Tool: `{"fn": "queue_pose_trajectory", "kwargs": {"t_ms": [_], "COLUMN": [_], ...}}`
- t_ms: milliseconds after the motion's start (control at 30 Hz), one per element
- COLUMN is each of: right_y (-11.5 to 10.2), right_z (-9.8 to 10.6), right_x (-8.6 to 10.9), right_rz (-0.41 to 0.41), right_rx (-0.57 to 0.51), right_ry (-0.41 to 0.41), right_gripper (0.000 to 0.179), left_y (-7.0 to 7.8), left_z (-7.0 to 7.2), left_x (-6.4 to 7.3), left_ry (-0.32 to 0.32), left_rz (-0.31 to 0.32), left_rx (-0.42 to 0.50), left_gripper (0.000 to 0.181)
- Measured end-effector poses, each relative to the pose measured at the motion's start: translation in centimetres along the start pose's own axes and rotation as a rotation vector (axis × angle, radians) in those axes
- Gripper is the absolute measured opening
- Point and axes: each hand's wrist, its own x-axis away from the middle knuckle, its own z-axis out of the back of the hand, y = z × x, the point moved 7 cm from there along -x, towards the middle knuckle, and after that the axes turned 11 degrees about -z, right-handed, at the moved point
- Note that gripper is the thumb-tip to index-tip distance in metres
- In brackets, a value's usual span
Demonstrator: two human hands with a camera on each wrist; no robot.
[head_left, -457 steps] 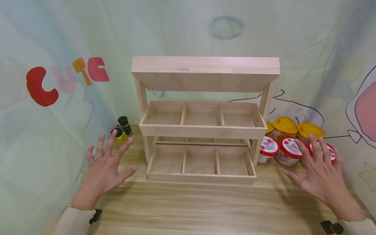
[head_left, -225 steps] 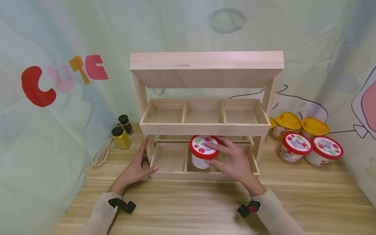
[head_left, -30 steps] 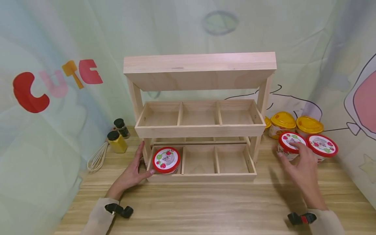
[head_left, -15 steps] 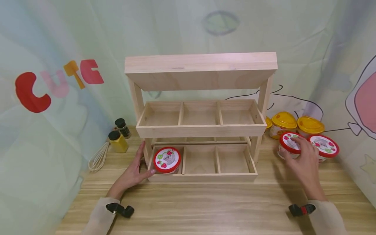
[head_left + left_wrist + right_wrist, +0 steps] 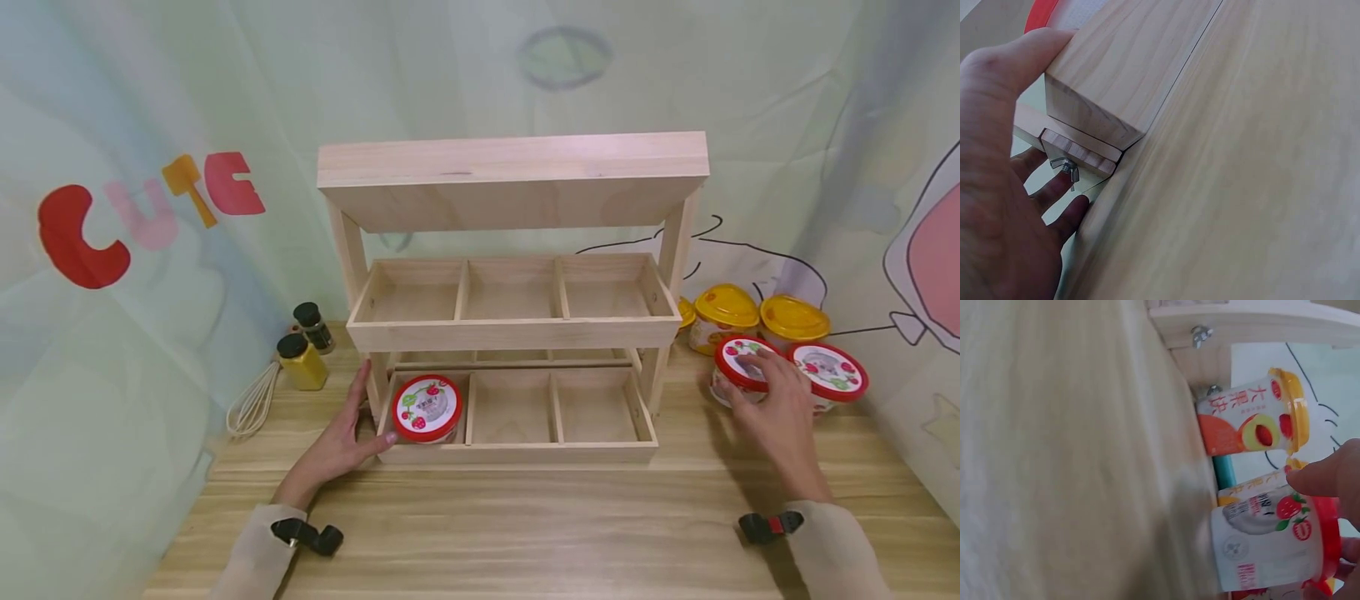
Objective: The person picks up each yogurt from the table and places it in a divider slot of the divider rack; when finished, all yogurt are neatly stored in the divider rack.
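Note:
A wooden two-tier rack (image 5: pixel 513 336) stands in the middle of the table, each tray split into three compartments. My left hand (image 5: pixel 330 454) holds its lower left corner, thumb on the front of the lower tray and fingers along the side; the left wrist view shows a wing nut (image 5: pixel 1067 166) beside these fingers. A red-lidded yogurt cup (image 5: pixel 426 408) sits upright in the lower left compartment. On the right, my right hand (image 5: pixel 780 417) grips another strawberry-printed yogurt cup (image 5: pixel 1266 540) around its red lid. A third red-lidded cup (image 5: pixel 828 372) stands just beside it.
Several yellow-lidded cups (image 5: pixel 726 307) stand behind the red ones, close to the rack's right leg. At left are a yellow jar (image 5: pixel 302 367), a dark-capped bottle (image 5: pixel 313 329) and a bundle of cream cord (image 5: pixel 251 404). A printed curtain (image 5: pixel 480 75) surrounds the table.
One red-lidded cup went from the right side, past the middle compartment, to the lower left compartment. My right hand returned to the cups; my left hand came to the rack. The last second shows little motion.

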Motion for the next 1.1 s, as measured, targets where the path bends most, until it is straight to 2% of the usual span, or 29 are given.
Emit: {"fn": "queue_pose_trajectory", "kwargs": {"t_ms": [167, 267, 433, 700, 833, 1100], "right_y": [0.5, 0.8, 0.9, 0.7, 0.5, -0.3], "right_z": [-0.3, -0.4, -0.4, -0.2, -0.1, 0.5], "right_x": [-0.2, -0.3, -0.5, -0.4, -0.2, 0.5], "right_rz": [0.024, 0.011, -0.011, 0.000, -0.007, 0.060], "right_rx": [-0.022, -0.034, -0.045, -0.053, -0.054, -0.081], "right_ry": [0.042, 0.060, 0.068, 0.097, 0.101, 0.143], "right_gripper": [0.050, 0.049, 0.045, 0.043, 0.044, 0.043], "left_y": [0.1, 0.1, 0.0, 0.0, 0.0, 0.1], "left_z": [-0.1, -0.2, -0.1, -0.2, -0.2, 0.0], "left_x": [0.0, -0.1, -0.2, -0.1, -0.1, 0.0], "left_ry": [-0.002, -0.006, -0.006, 0.002, 0.007, 0.005], "left_rz": [-0.014, -0.009, 0.001, -0.017, -0.007, -0.007], "left_rx": [-0.005, 0.000, 0.004, 0.007, 0.017, 0.017], "left_gripper": [0.127, 0.127, 0.127, 0.127, 0.127, 0.127]}}
